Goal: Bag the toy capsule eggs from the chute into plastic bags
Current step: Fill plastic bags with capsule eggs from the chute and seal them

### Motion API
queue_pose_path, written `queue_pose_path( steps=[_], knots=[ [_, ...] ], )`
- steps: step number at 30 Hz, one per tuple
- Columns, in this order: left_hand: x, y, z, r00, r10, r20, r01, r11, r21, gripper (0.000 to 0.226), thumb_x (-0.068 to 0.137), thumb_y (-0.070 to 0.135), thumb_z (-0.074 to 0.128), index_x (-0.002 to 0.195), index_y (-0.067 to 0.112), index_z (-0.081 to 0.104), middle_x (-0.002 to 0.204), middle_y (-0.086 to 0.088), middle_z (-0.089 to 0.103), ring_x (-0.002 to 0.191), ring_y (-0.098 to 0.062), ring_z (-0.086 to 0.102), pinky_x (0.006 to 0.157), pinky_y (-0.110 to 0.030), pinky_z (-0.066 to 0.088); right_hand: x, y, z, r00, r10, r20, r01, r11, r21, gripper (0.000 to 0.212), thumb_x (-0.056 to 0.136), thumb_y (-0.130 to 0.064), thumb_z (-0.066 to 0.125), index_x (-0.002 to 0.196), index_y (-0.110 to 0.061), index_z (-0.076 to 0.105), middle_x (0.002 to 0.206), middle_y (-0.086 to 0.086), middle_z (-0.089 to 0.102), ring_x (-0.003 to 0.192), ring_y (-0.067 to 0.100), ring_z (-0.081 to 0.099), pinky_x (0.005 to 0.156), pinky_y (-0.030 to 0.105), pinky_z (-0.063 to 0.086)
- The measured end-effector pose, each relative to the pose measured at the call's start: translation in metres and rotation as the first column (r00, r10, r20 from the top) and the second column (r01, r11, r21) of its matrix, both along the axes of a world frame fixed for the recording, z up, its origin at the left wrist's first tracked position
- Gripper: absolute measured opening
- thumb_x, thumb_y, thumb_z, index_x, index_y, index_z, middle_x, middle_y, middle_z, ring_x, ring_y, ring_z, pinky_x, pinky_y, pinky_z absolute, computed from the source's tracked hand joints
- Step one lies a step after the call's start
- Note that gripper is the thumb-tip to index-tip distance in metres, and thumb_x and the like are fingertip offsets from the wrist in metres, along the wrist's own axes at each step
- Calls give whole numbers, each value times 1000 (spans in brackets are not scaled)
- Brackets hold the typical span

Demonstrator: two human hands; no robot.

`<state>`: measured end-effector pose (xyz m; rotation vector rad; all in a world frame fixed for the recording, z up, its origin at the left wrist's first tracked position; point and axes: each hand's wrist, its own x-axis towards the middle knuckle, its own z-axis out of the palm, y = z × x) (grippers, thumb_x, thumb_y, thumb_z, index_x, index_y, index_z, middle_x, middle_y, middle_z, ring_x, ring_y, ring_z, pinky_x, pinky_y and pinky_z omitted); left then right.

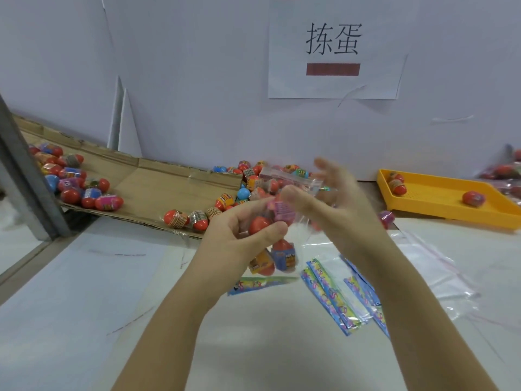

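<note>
My left hand (239,230) grips a clear plastic bag (282,249) with several red toy capsule eggs inside; the bag hangs below the hand above the table. My right hand (332,198) is blurred beside it, thumb and fingers pinching the bag's upper edge (293,179). Many loose capsule eggs (248,176) lie at the low end of the cardboard chute (158,187), with more eggs (73,182) up at its left end.
A yellow tray (451,198) at the right holds three eggs. Empty clear bags (434,266) and colourful header cards (332,294) lie on the white table. One egg (386,218) sits by the tray. A white wall with a paper sign (332,46) stands behind.
</note>
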<state>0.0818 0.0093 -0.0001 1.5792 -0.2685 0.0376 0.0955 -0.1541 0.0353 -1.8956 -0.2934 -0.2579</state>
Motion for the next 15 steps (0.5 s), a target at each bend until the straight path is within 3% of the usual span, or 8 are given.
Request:
queue_pose_path(
  steps=[2, 4, 6, 9, 12, 15],
  knots=[
    [-2, -2, 1, 999, -35, 4, 35, 999, -15, 52, 70, 32, 70, 122, 25, 65, 92, 4, 77, 85, -13, 73, 65, -20, 56, 3, 6, -5, 993, 102, -63, -97, 991, 88, 58, 60, -55, 76, 110, -27, 68, 99, -8, 72, 87, 7, 68, 71, 21, 54],
    [-3, -4, 1, 998, -66, 13, 67, 997, -48, 53, 70, 31, 69, 122, 26, 64, 93, 3, 77, 86, -14, 73, 66, -21, 57, 4, 10, -7, 992, 117, -48, -102, 964, 246, 30, 60, -42, 76, 83, -24, 77, 83, -1, 74, 78, 15, 70, 69, 26, 56],
    [-4, -5, 1, 998, -63, 23, 65, 996, -66, 47, 69, 35, 69, 116, 30, 66, 95, 3, 77, 88, -14, 73, 67, -20, 56, 5, 10, -10, 989, 146, -27, -128, 929, 347, 22, 61, -33, 75, 77, -19, 76, 76, 2, 74, 70, 14, 70, 60, 22, 55],
    [-4, -7, 0, 998, -57, 36, 60, 992, -107, 37, 74, 33, 66, 111, 27, 69, 95, 2, 77, 89, -13, 73, 68, -19, 56, 5, 9, -10, 990, 131, 51, -140, 937, 321, 5, 72, -17, 75, 76, -17, 74, 71, -2, 73, 66, 7, 68, 58, 17, 52],
    [-4, -10, 0, 999, 6, 44, 0, 990, -141, 30, 77, 33, 63, 104, 24, 72, 90, 4, 77, 83, -8, 73, 65, -15, 54, 4, 10, -9, 988, 53, 144, -94, 951, 293, 17, 74, -7, 76, 72, -23, 73, 71, -4, 73, 71, 10, 69, 67, 23, 57],
    [-2, -13, -3, 995, 79, 58, -68, 981, -179, 23, 77, 34, 62, 95, 28, 75, 88, 4, 77, 81, -7, 72, 65, -15, 54, 0, 13, -9, 971, 20, 238, -75, 972, 224, 19, 71, -15, 79, 82, -28, 72, 76, -5, 74, 71, 12, 70, 67, 25, 58]
  ],
)
